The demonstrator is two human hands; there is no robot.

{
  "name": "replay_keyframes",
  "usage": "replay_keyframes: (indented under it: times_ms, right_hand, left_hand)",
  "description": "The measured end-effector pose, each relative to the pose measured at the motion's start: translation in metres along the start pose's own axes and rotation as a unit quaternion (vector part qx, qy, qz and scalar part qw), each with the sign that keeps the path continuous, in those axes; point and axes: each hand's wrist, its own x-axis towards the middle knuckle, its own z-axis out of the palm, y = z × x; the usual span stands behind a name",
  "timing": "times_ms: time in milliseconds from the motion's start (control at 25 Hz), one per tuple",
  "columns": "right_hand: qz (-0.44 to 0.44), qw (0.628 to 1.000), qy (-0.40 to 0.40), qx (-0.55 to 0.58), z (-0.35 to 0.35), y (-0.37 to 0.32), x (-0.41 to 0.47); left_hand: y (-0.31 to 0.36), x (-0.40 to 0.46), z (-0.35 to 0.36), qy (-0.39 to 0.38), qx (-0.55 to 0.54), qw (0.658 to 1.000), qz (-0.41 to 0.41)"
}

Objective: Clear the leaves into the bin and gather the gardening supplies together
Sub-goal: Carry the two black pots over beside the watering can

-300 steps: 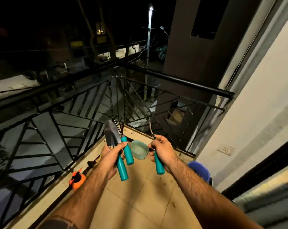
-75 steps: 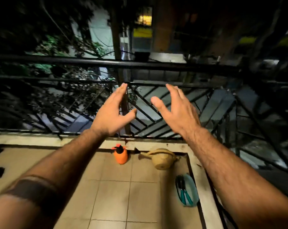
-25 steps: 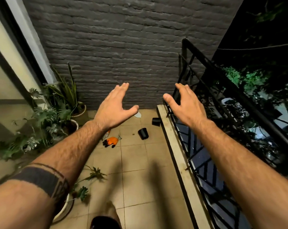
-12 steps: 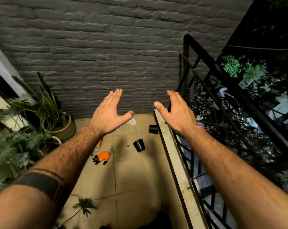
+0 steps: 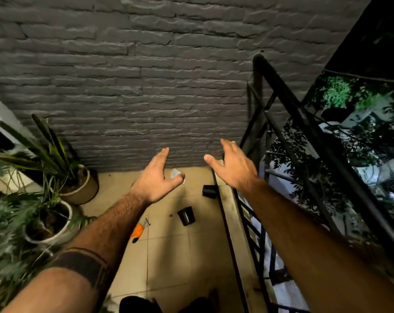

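Balcony: tiled floor (image 5: 169,256), grey brick wall (image 5: 146,75) at the back, night outside
Potted plants (image 5: 56,199): way off left of the fingers
Left hand (image 5: 156,179): fingers spread wide, holding nothing
Orange glove (image 5: 137,230): on the floor under the left forearm
Black pots (image 5: 186,215): two on the tiles, below and between both sets of fingers
Right hand (image 5: 233,167): fingers splayed, nothing in them
Railing (image 5: 304,123): right beside the right fingers

Both forearms are bare and sleeveless, with dark hair along them. The left forearm (image 5: 85,251), at the lower left of the frame, carries a broad black tattooed band edged by thinner lines. The left hand (image 5: 155,179) and right hand (image 5: 233,169) wear no gloves.
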Motion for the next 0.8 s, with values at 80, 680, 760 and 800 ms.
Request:
replay_keyframes:
  times_ms: [80,680,760,800]
  right_hand:
    - [0.02,1.0,-0.001,0.005,0.009,0.007,0.004]
    - [0.107,0.986,-0.129,-0.013,0.154,0.177,0.077]
    - [0.116,0.985,-0.126,0.002,0.205,0.208,0.099]
    - [0.125,0.985,-0.122,0.012,0.235,0.222,0.11]
  left_hand:
    - [-0.007,0.005,0.011,-0.036,0.002,0.999,-0.006]
    - [-0.078,0.06,0.182,-0.087,0.009,0.99,-0.113]
    - [-0.113,0.082,0.228,-0.097,0.002,0.987,-0.129]
    - [-0.136,0.095,0.253,-0.103,-0.008,0.985,-0.135]
